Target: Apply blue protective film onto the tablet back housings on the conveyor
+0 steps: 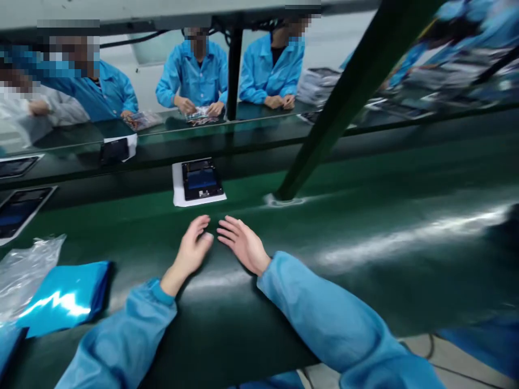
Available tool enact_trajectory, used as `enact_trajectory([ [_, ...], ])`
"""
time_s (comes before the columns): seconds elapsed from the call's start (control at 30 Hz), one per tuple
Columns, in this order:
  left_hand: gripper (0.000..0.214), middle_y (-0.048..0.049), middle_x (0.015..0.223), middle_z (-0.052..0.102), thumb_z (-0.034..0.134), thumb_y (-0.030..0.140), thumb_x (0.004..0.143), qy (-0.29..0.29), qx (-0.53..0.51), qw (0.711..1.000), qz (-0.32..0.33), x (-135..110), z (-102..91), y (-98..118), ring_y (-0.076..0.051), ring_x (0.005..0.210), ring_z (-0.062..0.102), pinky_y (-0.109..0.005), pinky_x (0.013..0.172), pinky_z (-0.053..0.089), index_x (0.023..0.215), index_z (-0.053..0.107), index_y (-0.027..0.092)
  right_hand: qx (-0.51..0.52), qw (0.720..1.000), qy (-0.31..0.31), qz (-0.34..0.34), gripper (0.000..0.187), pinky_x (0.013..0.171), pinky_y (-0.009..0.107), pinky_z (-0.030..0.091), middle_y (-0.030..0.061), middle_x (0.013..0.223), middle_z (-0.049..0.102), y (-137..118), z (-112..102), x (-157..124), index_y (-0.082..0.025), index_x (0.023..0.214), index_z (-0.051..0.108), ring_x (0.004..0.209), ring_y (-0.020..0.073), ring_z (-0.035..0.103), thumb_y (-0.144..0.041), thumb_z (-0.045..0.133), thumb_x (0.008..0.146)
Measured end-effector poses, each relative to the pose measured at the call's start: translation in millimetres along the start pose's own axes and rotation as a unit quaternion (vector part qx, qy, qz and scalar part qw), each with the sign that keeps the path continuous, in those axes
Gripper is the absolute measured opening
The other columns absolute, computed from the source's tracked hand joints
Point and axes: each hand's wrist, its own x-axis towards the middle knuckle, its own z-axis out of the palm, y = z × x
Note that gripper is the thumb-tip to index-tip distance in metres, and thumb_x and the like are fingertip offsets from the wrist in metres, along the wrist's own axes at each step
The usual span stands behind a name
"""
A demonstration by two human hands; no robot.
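My left hand (192, 248) and my right hand (242, 243) rest on the dark green belt (365, 232), fingertips close together. Both are open with fingers stretched out and nothing in them. Just beyond them lies a dark tablet-like device (201, 179) on a white sheet (177, 186). Both of my arms wear light blue sleeves.
A stack of shiny blue bags (67, 297) and a clear plastic bag (24, 267) lie at the left. More dark devices (20, 208) sit at the far left. A green post (324, 129) slants up from the belt. Several people in blue coats work across the line.
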Motion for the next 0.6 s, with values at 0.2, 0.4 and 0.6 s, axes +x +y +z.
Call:
enact_trajectory([
  [0.2,0.062,-0.0164,0.170,0.047,0.057,0.031,0.099,-0.111,0.133,0.985,0.016,-14.5,18.4,8.6,-0.034,0.163,0.036,-0.056,0.139,0.020,0.158,0.052,0.016,-0.245,0.947,-0.124,-0.163,0.039,0.137,0.063,0.025,0.0117,0.148,0.070,-0.4,20.7,-21.0,-0.025,0.135,0.075,0.152,0.0312,0.053,-0.038,0.063,0.100],
  [0.4,0.063,-0.0141,0.173,0.042,0.053,0.034,0.104,-0.144,0.198,0.969,0.024,-11.0,16.6,11.5,-0.031,0.165,0.032,-0.052,0.139,0.018,0.164,0.044,0.017,-0.366,0.895,-0.133,-0.220,0.046,0.134,0.062,0.034,0.0141,0.151,0.067,-4.6,15.3,-20.7,-0.021,0.148,0.066,0.152,0.0292,0.053,-0.033,0.054,0.106],
  [0.6,0.062,-0.0145,0.172,0.045,0.053,0.033,0.103,-0.151,0.243,0.958,0.024,-7.6,12.9,17.1,-0.031,0.163,0.037,-0.051,0.137,0.026,0.162,0.048,0.016,-0.374,0.890,-0.129,-0.227,0.042,0.133,0.058,0.036,0.0170,0.149,0.069,-8.5,18.5,-19.4,-0.017,0.141,0.071,0.147,0.0295,0.058,-0.033,0.054,0.105],
])
